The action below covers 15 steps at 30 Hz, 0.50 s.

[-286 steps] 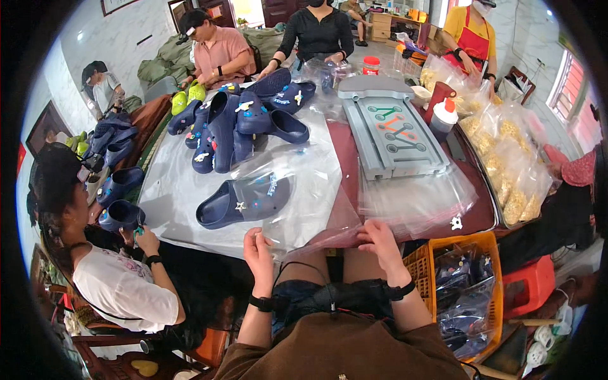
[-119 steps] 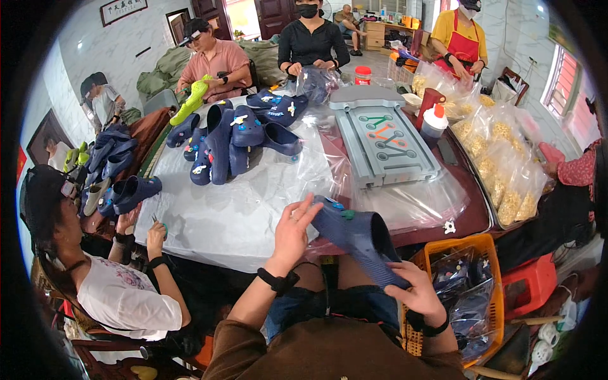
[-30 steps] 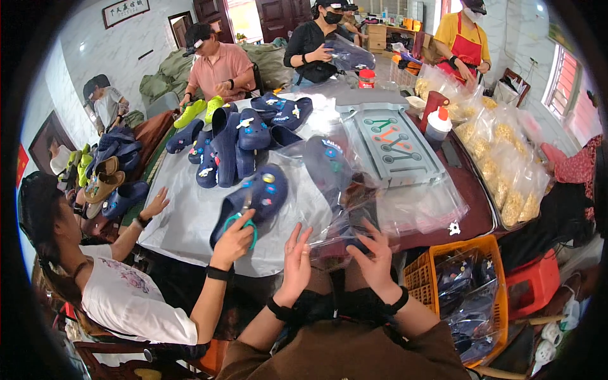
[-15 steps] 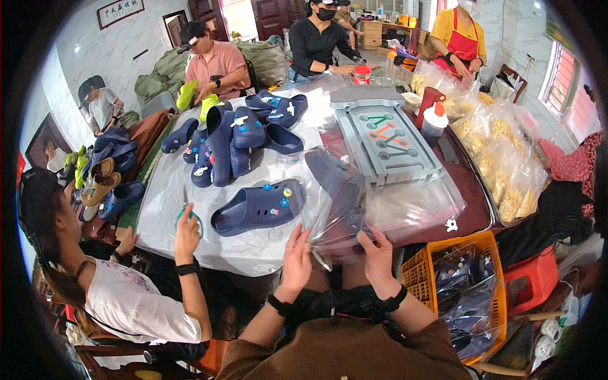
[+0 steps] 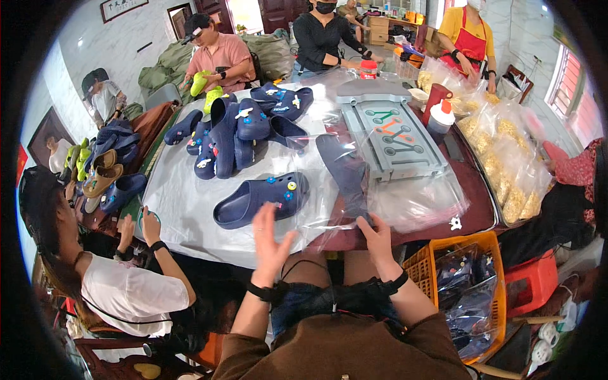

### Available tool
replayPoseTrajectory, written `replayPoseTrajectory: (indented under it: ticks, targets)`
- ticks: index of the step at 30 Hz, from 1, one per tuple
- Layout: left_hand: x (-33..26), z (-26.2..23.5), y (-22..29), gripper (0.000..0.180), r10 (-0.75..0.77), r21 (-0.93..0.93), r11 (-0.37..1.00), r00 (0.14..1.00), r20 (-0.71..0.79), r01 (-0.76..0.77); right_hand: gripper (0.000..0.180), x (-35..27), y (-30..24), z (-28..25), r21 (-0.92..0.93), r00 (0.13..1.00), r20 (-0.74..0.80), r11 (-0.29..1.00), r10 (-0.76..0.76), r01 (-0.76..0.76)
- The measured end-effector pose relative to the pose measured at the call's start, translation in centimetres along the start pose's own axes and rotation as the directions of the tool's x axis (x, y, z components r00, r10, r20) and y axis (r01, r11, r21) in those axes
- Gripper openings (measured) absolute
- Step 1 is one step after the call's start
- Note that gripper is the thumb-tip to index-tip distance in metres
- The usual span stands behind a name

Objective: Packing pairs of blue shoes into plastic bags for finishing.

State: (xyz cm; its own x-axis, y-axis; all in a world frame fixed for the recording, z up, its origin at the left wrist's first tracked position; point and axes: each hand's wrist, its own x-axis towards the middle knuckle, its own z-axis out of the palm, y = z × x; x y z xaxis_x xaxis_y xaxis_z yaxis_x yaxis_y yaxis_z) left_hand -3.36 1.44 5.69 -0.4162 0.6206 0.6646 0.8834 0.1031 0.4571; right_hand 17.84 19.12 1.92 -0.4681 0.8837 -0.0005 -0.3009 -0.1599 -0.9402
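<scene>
A navy clog lies inside a clear plastic bag at the front middle of the table. My right hand pinches the near edge of this bag, just below the clog. My left hand is raised off the bag with its fingers apart and nothing in it. Just beyond the left hand, a second navy clog with small flower charms rests on the white table covering. Farther back stands a pile of navy clogs.
A grey folding stool lies on a stack of clear bags. An orange crate holding bagged clogs stands right of me. Bags of small yellowish pieces fill the right side. A co-worker sits close on the left; others work behind the table.
My left hand has let go of the bag and moved left toward the loose clog, its fingers opening. My right hand stays on the bag's edge. The co-worker's hands on the left moved back.
</scene>
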Motion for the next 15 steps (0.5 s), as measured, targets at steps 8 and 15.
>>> replayPoseTrajectory:
  ticks: [8,15]
  targets:
    - [-1.4,-3.5,-12.0,0.04,-0.313,0.499,0.835,0.946,0.084,0.232,0.039,-0.5,0.0,0.4,-0.144,0.996,-0.055,0.987,-0.077,0.068]
    - [-3.2,-4.8,-8.2,0.024,-0.269,0.196,0.935,0.95,-0.157,0.297,0.042,0.0,0.2,-1.7,-0.417,0.963,-0.052,0.882,-0.264,0.22]
